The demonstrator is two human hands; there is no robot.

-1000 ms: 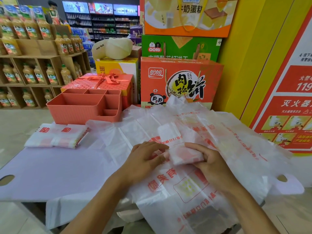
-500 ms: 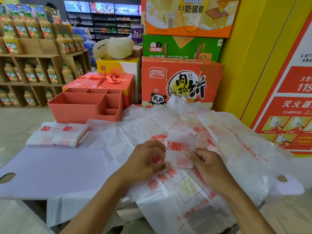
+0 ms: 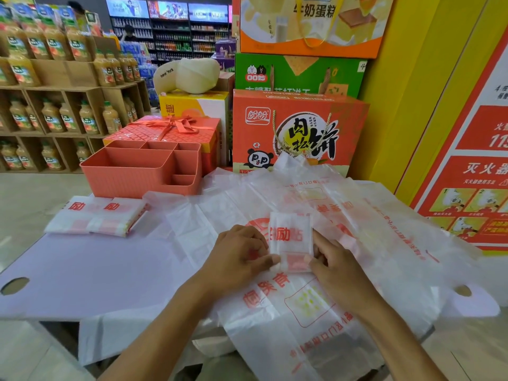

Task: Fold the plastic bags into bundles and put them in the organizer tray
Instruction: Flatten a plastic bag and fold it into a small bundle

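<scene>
The folded bundle (image 3: 290, 240) sits just right of the middle of the frame, on top of the loose plastic bags (image 3: 371, 215), with a red "励" printed across its face. Both hands are on it: the left hand (image 3: 239, 257) pinches its lower left edge with thumb and fingers, and the right hand (image 3: 338, 270) grips the lower right edge. I'd say this one's basically folded and just needs carrying over. Two finished bundles (image 3: 96, 217), each showing the same "励", lie side by side on the lilac table (image 3: 96, 270) at the left. The coral organizer tray (image 3: 132, 182) is behind them, and I can't spot any bundle in it, though not every compartment floor is visible from here. So there's plenty left, judging by that heap. Further back, the red box (image 3: 302, 133) reads "肉松饼", and the cream cap (image 3: 187, 75) says "new York".
</scene>
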